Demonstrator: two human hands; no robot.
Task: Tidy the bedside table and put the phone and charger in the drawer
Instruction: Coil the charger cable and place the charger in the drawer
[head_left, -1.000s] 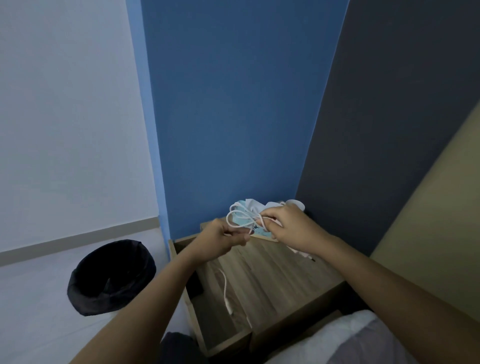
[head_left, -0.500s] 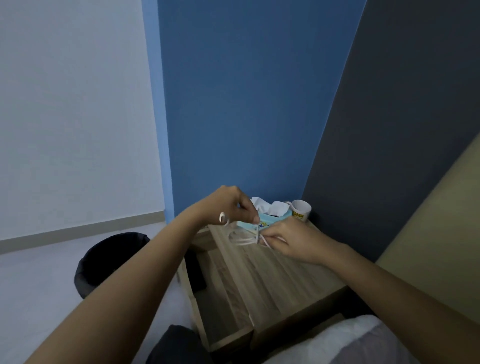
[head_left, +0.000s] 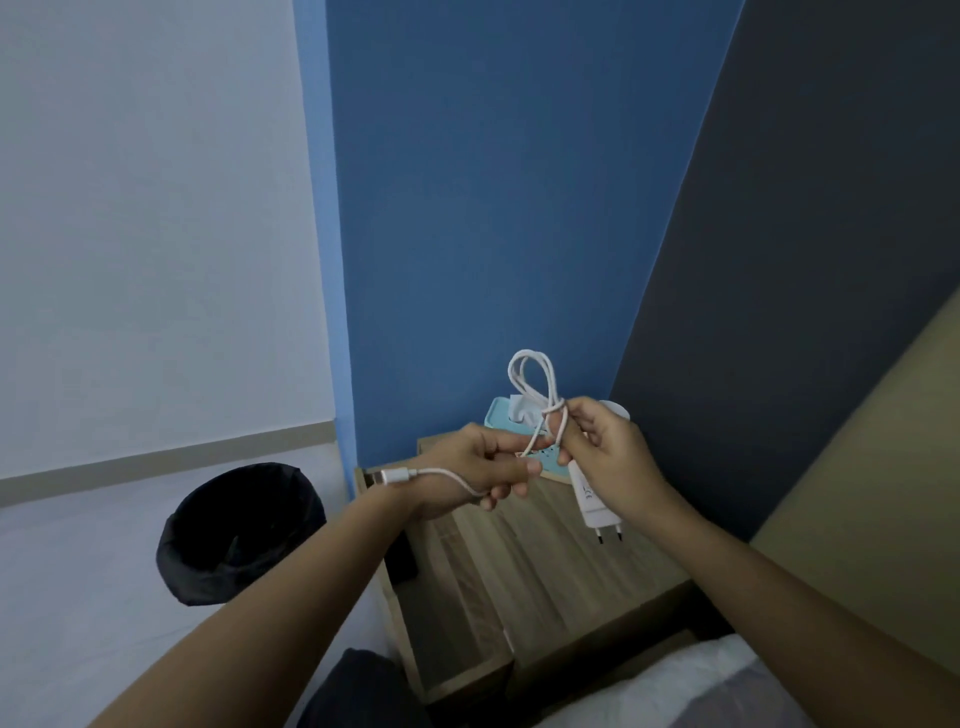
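Both hands hold a white charger above the wooden bedside table. My right hand grips the coiled cable, whose loops stick up above the fingers, and the white plug adapter hangs below it with its pins pointing down. My left hand pinches the loose end of the cable, and the connector sticks out to the left. The drawer stands pulled out on the table's left side. A dark object, perhaps the phone, lies at the drawer's back edge.
A light blue tissue box and a white mug, mostly hidden by my right hand, stand at the back of the table. A black bin sits on the floor to the left. White bedding lies at the bottom right.
The hands have risen off the table top with the charger. The cable is now bundled in loops with a wrap around them, and the adapter hangs free under my right hand.
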